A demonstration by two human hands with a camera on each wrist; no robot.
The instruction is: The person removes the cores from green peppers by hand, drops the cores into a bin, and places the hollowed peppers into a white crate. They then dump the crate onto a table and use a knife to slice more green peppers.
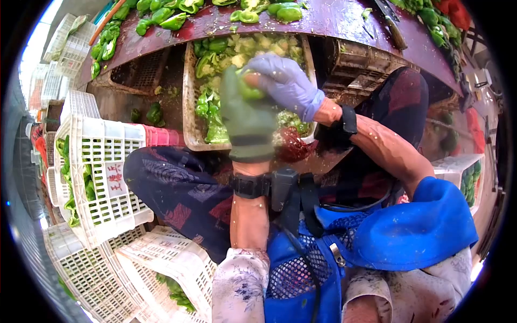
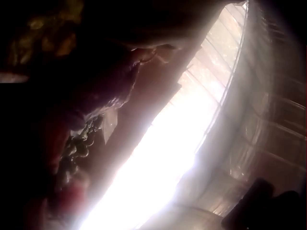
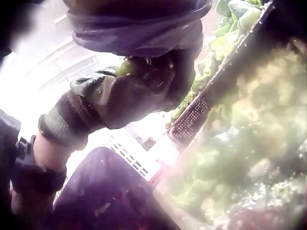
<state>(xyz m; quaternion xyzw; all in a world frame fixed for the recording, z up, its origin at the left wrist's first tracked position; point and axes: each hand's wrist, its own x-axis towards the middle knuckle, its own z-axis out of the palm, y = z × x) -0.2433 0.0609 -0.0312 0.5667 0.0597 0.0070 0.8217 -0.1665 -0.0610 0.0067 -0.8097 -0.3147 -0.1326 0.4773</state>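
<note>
- Gripping w/ both: my L hand [image 1: 242, 110], green glove, is curled round a green bell pepper [image 1: 253, 92]; my R hand [image 1: 288, 82], purple glove, pinches it from the R side.
- Pepper's loc.: between the hands, above the plastic crate [image 1: 188, 102], approx. mid-width.
- Pepper's dir./long axis: can't tell, blurred + mostly covered by gloves.
- Crate holds green pepper pcs. along its L side, pale yellow-green cores [image 1: 253, 46] at the far end; seeds + dark-red mass [image 1: 293, 146] at the near R corner.
- White basket [image 1: 110, 161] to L, tilted, green peppers inside; lower white basket [image 1: 156, 248], also tilted, has some green produce in it.
- White crate [image 1: 447, 166], far R: dk. green produce inside.
- Brown crate [image 1: 358, 67] under the table [image 1: 344, 24], R of the plastic crate; contents unclear.
- Tabletop: cut + whole green peppers on L & center, knife [image 1: 396, 33] on R.
- L wrist cam mostly dark/glare, few details.
</note>
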